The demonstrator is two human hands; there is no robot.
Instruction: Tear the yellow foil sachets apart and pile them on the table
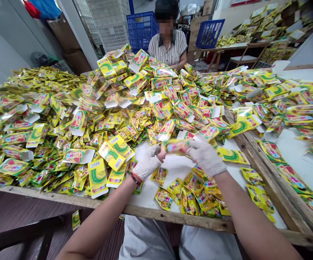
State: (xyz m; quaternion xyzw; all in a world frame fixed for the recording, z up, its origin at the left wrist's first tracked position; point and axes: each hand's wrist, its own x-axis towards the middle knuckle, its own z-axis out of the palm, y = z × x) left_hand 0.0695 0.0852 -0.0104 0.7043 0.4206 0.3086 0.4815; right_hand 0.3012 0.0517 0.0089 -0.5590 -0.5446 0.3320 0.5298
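Observation:
Between my hands a small yellow-and-green printed carton (176, 147) is held level above the white tabletop (172, 164), blurred by motion. My left hand (149, 161), in a white glove with bare fingertips, pinches its left end. On its right end the gloved fingers of my right hand (207, 153) are closed. Small yellow sachets (193, 184) lie loose on the table below and between my forearms. Just left of my left hand, several flat yellow cartons (113, 153) rest on the heap. Whether the carton's end flaps are open or closed cannot be made out.
A high heap of cartons and sachets (91, 115) covers the table's left and middle. Wooden rails (270, 180) edge and divide the tabletop. Across the table sits a person in a striped shirt (170, 50). Blue crates (141, 30) stand behind; one carton (76, 220) lies on the floor.

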